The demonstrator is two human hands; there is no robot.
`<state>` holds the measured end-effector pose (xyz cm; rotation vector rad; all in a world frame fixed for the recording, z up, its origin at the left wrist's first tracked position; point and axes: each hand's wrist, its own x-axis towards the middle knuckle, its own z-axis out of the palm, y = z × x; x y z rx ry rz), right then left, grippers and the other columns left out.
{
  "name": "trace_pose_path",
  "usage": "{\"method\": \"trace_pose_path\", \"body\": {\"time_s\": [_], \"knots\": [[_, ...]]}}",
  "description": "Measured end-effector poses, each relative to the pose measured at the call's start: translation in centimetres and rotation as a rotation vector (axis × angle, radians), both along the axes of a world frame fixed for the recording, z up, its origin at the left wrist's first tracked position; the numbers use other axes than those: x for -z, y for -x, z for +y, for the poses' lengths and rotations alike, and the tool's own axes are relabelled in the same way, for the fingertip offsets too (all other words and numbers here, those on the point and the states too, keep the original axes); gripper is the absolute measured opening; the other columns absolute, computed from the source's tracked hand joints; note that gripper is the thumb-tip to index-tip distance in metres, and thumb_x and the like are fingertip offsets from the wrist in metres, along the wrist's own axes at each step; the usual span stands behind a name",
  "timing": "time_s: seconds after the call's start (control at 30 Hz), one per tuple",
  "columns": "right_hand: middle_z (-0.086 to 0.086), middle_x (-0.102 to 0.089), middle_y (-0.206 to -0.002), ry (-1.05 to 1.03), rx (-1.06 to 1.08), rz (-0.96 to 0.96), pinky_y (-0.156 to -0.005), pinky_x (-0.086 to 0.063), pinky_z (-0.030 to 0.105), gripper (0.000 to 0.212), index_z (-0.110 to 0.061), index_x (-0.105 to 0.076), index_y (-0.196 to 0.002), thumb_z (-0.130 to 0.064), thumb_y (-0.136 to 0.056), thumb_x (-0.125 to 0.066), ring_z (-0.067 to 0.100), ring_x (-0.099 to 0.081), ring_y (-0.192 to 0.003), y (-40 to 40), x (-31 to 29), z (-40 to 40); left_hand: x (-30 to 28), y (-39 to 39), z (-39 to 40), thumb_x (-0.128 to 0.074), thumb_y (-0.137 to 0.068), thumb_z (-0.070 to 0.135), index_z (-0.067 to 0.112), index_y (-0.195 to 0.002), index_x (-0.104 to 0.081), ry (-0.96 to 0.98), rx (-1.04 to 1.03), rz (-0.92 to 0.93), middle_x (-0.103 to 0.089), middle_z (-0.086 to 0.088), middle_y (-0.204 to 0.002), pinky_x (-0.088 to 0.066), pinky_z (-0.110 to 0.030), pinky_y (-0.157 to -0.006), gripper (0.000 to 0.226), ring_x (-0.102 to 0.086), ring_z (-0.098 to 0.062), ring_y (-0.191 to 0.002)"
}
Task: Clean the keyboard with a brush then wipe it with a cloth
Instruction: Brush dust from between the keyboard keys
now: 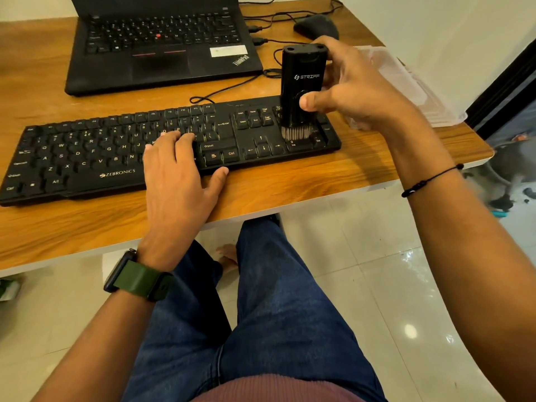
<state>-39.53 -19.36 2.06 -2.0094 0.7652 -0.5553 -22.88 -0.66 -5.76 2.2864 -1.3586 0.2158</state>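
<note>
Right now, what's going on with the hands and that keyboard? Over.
Left hand flat, steadying keyboard. Right hand grips brush, bristles on number pad. No cloth seen. Cable behind, not in the way.

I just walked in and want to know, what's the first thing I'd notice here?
The tall black brush, held upright in the right hand, bristles on the keyboard's number pad at its right end. The left hand lies flat on the keys mid-keyboard. A black laptop sits behind.
</note>
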Motion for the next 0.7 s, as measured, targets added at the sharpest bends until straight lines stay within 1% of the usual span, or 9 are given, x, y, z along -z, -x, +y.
{"method": "trace_pose_path", "body": {"time_s": [0.1, 0.17, 0.23, 0.33, 0.43, 0.5, 0.57, 0.63, 0.7], "knots": [[-0.007, -0.056, -0.117, 0.05, 0.055, -0.048, -0.095, -0.049, 0.044, 0.06, -0.018, -0.044, -0.125, -0.004, -0.073, -0.07, 0.015, -0.054, -0.116, -0.8, 0.1, 0.0, 0.0, 0.0, 0.0, -0.062, -0.084, 0.038, 0.001, -0.135, -0.038, -0.006, -0.003, -0.001, -0.039, -0.02, -0.138, -0.012, -0.042, -0.114, 0.068, -0.031, -0.034, -0.133], [-0.015, -0.055, -0.109, 0.125, 0.079, -0.071, -0.099, -0.047, 0.042, 0.055, -0.021, -0.044, -0.119, -0.006, -0.073, -0.07, 0.012, -0.053, -0.115, -1.3, 0.3, 0.1, 0.0, 0.0, -0.1, -0.062, -0.084, 0.038, 0.001, -0.135, -0.038, -0.007, -0.005, 0.002, -0.039, -0.02, -0.138, -0.011, -0.042, -0.114, 0.068, -0.03, -0.033, -0.133], [-0.018, -0.054, -0.106, 0.153, 0.079, -0.074, -0.1, -0.046, 0.039, 0.053, -0.024, -0.043, -0.116, -0.007, -0.074, -0.07, 0.01, -0.053, -0.113, -1.5, 0.6, 0.3, -0.1, 0.0, 0.0, -0.062, -0.084, 0.038, 0.001, -0.135, -0.038, -0.005, -0.006, 0.008, -0.039, -0.02, -0.139, -0.011, -0.042, -0.114, 0.068, -0.03, -0.033, -0.133], [-0.013, -0.056, -0.111, 0.118, 0.039, -0.016, -0.097, -0.048, 0.043, 0.055, -0.029, -0.043, -0.115, -0.008, -0.072, -0.071, 0.015, -0.053, -0.114, -1.4, 0.4, 0.1, 0.0, 0.0, 0.0, -0.062, -0.083, 0.038, 0.001, -0.135, -0.038, -0.003, -0.002, -0.001, -0.04, -0.02, -0.138, -0.012, -0.042, -0.114, 0.068, -0.031, -0.034, -0.132], [-0.012, -0.054, -0.114, 0.072, -0.024, 0.05, -0.092, -0.051, 0.038, 0.055, -0.022, -0.044, -0.121, -0.002, -0.076, -0.068, 0.013, -0.052, -0.114, -1.0, -0.5, 0.0, 0.0, 0.0, 0.0, -0.062, -0.083, 0.038, 0.001, -0.135, -0.038, -0.005, -0.005, -0.001, -0.04, -0.02, -0.138, -0.012, -0.042, -0.114, 0.068, -0.031, -0.034, -0.132], [-0.012, -0.053, -0.115, 0.083, -0.033, 0.044, -0.091, -0.051, 0.039, 0.054, -0.024, -0.045, -0.119, -0.002, -0.076, -0.068, 0.014, -0.052, -0.115, -0.9, -0.8, -0.1, 0.0, 0.0, 0.0, -0.063, -0.083, 0.037, 0.0, -0.134, -0.039, -0.003, -0.002, -0.006, -0.041, -0.021, -0.137, -0.013, -0.043, -0.113, 0.067, -0.033, -0.035, -0.131], [-0.013, -0.051, -0.115, 0.1, -0.002, 0.048, -0.093, -0.049, 0.038, 0.055, -0.024, -0.044, -0.122, -0.004, -0.077, -0.068, 0.014, -0.05, -0.117, -1.2, -0.7, -0.2, 0.0, 0.0, 0.0, -0.063, -0.083, 0.037, 0.0, -0.133, -0.04, -0.002, 0.0, -0.007, -0.041, -0.021, -0.136, -0.014, -0.044, -0.113, 0.067, -0.033, -0.035, -0.131], [-0.011, -0.052, -0.117, 0.134, 0.045, 0.039, -0.097, -0.046, 0.037, 0.059, -0.021, -0.042, -0.127, -0.005, -0.077, -0.069, 0.014, -0.049, -0.118, -1.6, -0.3, -0.3, -0.1, 0.1, 0.0, -0.063, -0.083, 0.038, 0.001, -0.134, -0.039, -0.002, -0.004, -0.002, -0.041, -0.02, -0.137, -0.013, -0.043, -0.114, 0.067, -0.032, -0.034, -0.131], [-0.009, -0.053, -0.117, 0.191, 0.099, -0.001, -0.099, -0.047, 0.037, 0.062, -0.017, -0.04, -0.13, -0.006, -0.076, -0.069, 0.014, -0.05, -0.118, -2.0, 0.0, -0.4, -0.1, 0.1, 0.0, -0.062, -0.083, 0.038, 0.001, -0.134, -0.039, 0.002, -0.006, 0.002, -0.04, -0.02, -0.137, -0.012, -0.042, -0.114, 0.067, -0.032, -0.034, -0.131]]}}
